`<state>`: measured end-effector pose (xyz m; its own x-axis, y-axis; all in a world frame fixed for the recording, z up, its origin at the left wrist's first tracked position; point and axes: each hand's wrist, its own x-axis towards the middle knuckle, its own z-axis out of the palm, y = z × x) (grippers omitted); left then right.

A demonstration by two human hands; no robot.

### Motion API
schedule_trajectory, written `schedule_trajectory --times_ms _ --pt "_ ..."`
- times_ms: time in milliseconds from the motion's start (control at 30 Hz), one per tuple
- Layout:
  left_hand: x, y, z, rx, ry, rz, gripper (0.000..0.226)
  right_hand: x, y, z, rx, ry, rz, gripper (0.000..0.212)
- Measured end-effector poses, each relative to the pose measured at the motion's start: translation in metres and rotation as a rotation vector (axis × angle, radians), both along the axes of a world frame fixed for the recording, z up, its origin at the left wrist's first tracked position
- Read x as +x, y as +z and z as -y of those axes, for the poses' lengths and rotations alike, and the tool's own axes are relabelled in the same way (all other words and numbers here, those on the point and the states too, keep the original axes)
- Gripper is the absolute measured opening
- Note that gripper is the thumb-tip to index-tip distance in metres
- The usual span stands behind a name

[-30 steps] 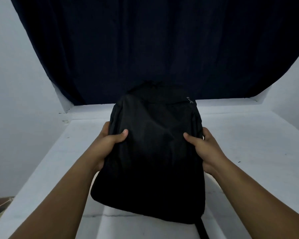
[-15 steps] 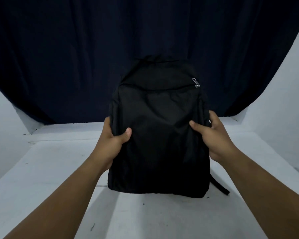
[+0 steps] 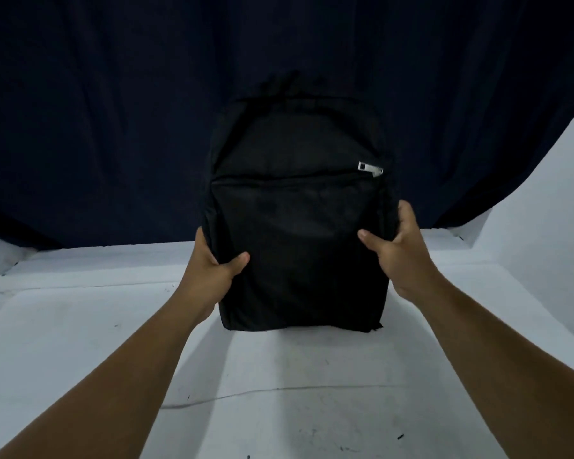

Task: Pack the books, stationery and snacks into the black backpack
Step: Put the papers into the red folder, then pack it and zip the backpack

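item 1, nearest: two bare forearms, entering from the lower left and lower right corners and converging toward the middle.

item 2: white table (image 3: 80, 342), scuffed, with small dark specks and a thin crack line running across the near part; it carries the bag.

item 3: left hand (image 3: 212, 266), gripping the left edge of the bag low down. thumb laid across the front panel, pointing right; the other fingers wrap round the side and are hidden behind the fabric. hand closed on the bag.

item 4: right hand (image 3: 398, 250), gripping the right edge somewhat higher than the left. thumb pressed onto the front panel, pointing left; fingers curled round the side seam, tips out of sight. hand closed on the bag.

item 5: black backpack (image 3: 299, 233), upright between the two hands, front panel facing the camera, its bottom edge at or just above the table surface; contact cannot be told for certain. a horizontal seam with a zip crosses the upper front; the zip appears drawn closed. a silver zipper pull (image 3: 370, 168) sits at the right end of that seam. a short piece of strap shows at the lower right corner.

item 6, farthest: dark navy curtain (image 3: 113, 111), hanging across the whole back, with pale wall (image 3: 544, 200) showing at the right.
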<state>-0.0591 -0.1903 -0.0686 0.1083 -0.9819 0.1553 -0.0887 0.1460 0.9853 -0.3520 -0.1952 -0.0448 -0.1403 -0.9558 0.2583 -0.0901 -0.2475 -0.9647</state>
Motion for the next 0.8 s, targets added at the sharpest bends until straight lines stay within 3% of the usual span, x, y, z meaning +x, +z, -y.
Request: schedule_trajectory --times_ms 133,233,333,533,633,733,800 --pt "0.0 -0.029 0.013 0.177 -0.059 -0.044 0.084 -0.018 -0.043 0.017 0.094 -0.006 -0.13 0.046" --pt "0.0 -0.027 0.022 0.234 -0.123 -0.163 0.088 -0.025 -0.053 0.032 0.102 0.074 -0.074 0.055" --pt "-0.004 -0.023 0.031 0.301 -0.155 -0.194 0.105 -0.025 -0.058 0.042 0.151 0.157 -0.004 0.069" --pt "-0.016 -0.03 0.045 0.373 -0.135 -0.207 0.117 -0.021 -0.065 0.055 0.225 0.026 -0.047 0.096" --pt "-0.016 -0.03 0.046 0.378 -0.119 -0.214 0.106 -0.021 -0.072 0.057 0.261 -0.001 -0.017 0.102" --pt "-0.022 -0.03 0.047 0.339 -0.097 -0.254 0.069 -0.014 -0.073 0.055 0.206 0.01 0.055 0.073" --pt "-0.028 -0.026 0.045 0.309 -0.079 -0.266 0.058 -0.009 -0.071 0.055 0.162 0.012 0.067 0.066"
